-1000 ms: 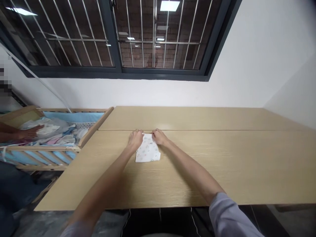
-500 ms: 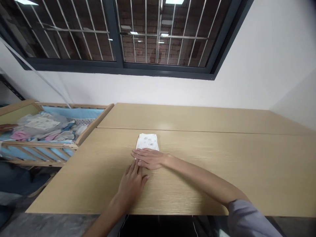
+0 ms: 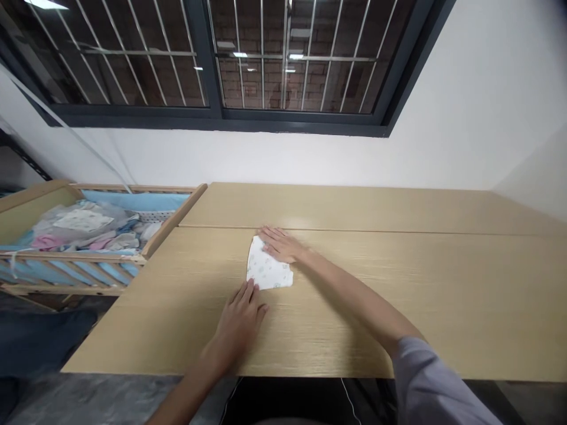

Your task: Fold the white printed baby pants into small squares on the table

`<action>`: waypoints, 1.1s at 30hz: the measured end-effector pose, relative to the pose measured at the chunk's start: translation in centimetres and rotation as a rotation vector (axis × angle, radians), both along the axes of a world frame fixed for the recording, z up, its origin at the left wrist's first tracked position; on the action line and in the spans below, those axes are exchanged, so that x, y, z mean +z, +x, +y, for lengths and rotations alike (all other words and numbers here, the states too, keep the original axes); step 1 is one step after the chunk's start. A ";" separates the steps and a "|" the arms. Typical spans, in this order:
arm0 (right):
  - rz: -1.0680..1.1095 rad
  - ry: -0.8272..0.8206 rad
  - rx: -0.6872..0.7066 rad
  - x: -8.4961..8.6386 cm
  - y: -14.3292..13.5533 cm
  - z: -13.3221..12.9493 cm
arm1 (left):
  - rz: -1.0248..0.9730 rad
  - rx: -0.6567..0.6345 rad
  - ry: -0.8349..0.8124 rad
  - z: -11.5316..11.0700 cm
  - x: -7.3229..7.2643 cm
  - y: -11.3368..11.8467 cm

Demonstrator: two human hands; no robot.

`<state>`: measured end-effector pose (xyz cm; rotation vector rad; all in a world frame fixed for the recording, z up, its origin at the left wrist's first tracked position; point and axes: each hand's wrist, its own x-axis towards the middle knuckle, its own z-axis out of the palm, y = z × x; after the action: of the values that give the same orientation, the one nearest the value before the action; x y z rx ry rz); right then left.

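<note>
A small white cloth (image 3: 267,270) with a faint printed pattern lies flat on the wooden table (image 3: 381,283). My right hand (image 3: 280,244) rests with its fingers stretched out over the cloth's far right edge, hiding that corner. At the near left corner, the fingertips of my left hand (image 3: 241,310) touch the cloth; its fingers are extended and the thumb is apart. Neither hand grasps anything.
Left of the table stands a wooden crib (image 3: 170,227) with blue lining. Inside are crumpled clothes (image 3: 119,241) and a clear plastic bag (image 3: 84,221). Behind the table rise a white wall (image 3: 310,159) and a barred window (image 3: 287,118). A seam crosses the tabletop.
My right hand has moved away from me, from the cloth's near edge to its far edge. More of the cloth now shows, spread wider. The left hand has stayed at the near left corner.
</note>
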<state>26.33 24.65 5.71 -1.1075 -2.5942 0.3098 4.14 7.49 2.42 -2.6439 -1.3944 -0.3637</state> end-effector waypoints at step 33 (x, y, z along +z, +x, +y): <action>0.328 -0.034 -0.679 -1.8 -0.8 -1.8 | -0.025 0.347 0.098 14.9 3.8 3.6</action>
<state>25.55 22.84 3.92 -1.6955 -1.8079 0.3341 7.74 22.39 6.23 -2.2697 -1.7530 -0.4111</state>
